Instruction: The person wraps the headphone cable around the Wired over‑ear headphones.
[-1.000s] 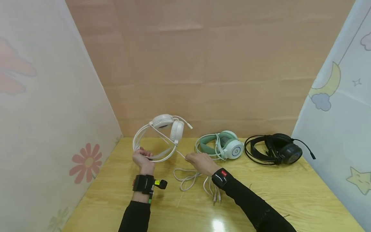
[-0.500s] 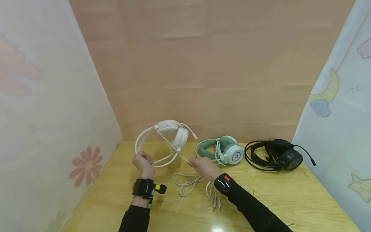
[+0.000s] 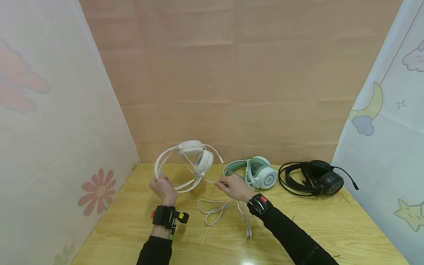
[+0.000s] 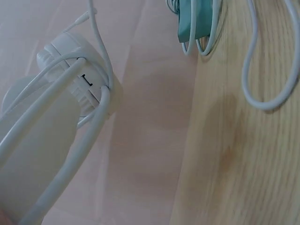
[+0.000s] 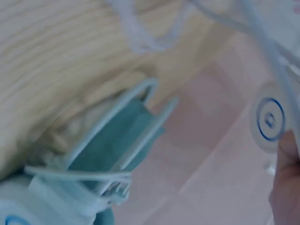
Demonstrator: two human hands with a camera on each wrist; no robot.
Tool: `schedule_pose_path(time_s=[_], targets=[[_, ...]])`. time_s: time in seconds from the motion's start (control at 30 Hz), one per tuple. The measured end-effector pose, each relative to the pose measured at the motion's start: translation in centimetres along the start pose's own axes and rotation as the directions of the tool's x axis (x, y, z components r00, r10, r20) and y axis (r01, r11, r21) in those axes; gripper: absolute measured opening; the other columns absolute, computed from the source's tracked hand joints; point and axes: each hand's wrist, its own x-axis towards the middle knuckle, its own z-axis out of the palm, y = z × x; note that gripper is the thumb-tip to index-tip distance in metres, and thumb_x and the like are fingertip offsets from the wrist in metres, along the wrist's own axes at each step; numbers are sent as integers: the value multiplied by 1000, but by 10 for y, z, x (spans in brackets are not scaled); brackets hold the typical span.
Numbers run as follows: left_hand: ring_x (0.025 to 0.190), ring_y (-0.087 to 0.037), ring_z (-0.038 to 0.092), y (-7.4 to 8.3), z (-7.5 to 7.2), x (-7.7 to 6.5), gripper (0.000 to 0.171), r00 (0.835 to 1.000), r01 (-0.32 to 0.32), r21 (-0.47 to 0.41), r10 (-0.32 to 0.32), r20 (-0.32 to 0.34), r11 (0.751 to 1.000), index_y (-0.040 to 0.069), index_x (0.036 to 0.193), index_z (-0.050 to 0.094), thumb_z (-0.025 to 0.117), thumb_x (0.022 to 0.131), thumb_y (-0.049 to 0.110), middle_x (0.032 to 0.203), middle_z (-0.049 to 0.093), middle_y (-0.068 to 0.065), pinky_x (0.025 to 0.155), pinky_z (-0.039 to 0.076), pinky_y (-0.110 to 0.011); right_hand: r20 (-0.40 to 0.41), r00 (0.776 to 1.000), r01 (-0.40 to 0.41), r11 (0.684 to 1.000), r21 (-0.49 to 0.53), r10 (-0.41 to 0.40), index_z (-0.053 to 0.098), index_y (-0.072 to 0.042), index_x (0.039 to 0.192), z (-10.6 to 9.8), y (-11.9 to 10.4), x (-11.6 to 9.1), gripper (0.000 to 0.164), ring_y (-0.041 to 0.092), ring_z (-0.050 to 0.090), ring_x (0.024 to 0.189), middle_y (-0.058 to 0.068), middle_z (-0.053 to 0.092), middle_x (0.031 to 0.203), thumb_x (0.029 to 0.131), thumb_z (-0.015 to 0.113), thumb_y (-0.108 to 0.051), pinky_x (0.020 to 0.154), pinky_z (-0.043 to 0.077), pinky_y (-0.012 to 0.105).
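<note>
My left hand (image 3: 163, 189) grips the headband of a white headset (image 3: 191, 148), raised above the table with its ear cups toward the back wall. A thin mic boom sticks out from the cups to the right. In the left wrist view, a strand of cable wraps across the ear cup (image 4: 77, 70). With its fingertips, my right hand (image 3: 236, 187) pinches the white cable (image 4: 269, 105), a short stretch of which runs taut to the headset. The rest of the cable lies in loose loops below, ending in plugs (image 3: 249, 233) near the right wrist.
A green and white headset (image 3: 266, 177), its cable bundled round it, lies just behind my right hand. Farther right is a black headset (image 3: 331, 183) with its mic boom out. Papered walls enclose the wooden table (image 3: 126, 228) at the back and both sides.
The headset has lowered slightly and turned in my left hand. My right hand has shifted a little to the right with the cable, and the plugs have swung closer together.
</note>
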Motion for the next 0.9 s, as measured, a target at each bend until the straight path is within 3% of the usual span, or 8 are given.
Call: schedule_pose_path(time_s=[0.07,0.17,0.3,0.47,0.6,0.77,0.9], targets=[[44,-8,18,-8,2,3,32,999,-42,24,43,-32,999,14,53,40,45,79,-4,50,23,7,48,19,-23,30,997,-75,989,130,72,69,-19,84,-6,-2,4,29,-1,37,50,-12,49,60,101,52,-34,56,38,20],[46,-8,16,-8,3,3,32,997,-71,26,72,-30,997,14,54,40,46,79,-5,53,20,7,51,17,-23,75,982,-185,946,266,171,71,-18,82,-12,-1,9,31,4,32,48,-9,42,54,100,53,-36,54,35,22],[49,-8,15,-10,4,3,31,994,-100,56,101,-29,993,13,55,40,47,80,-5,56,19,7,54,17,-23,124,964,-264,911,316,236,73,-20,86,-17,-3,12,27,6,33,52,-7,50,60,99,55,-36,58,37,25],[49,-8,21,-11,3,4,28,991,-117,142,126,-53,983,13,57,44,49,78,-5,54,25,8,53,21,-24,201,964,-234,911,340,172,74,-19,92,-20,-16,15,26,12,60,75,-1,71,88,100,53,-33,72,48,29],[51,-9,23,-11,4,5,27,988,-122,143,134,-79,982,13,58,44,49,77,-5,55,26,8,55,22,-25,250,963,-187,923,337,104,75,-18,99,-21,-24,17,25,20,68,93,8,74,100,101,52,-28,80,51,29],[51,-9,28,-13,5,5,25,978,-176,194,193,-76,965,13,62,49,49,77,-6,57,34,6,53,26,-25,203,974,-157,937,312,96,75,-16,94,-27,-19,23,23,20,65,84,4,73,92,100,55,-26,74,49,27],[51,-10,32,-15,5,4,22,956,-257,293,287,-64,921,13,65,49,51,76,-7,59,37,5,51,26,-25,210,971,-175,941,290,115,75,-17,95,-39,-15,28,23,11,61,77,-3,72,89,100,55,-30,72,47,27]])
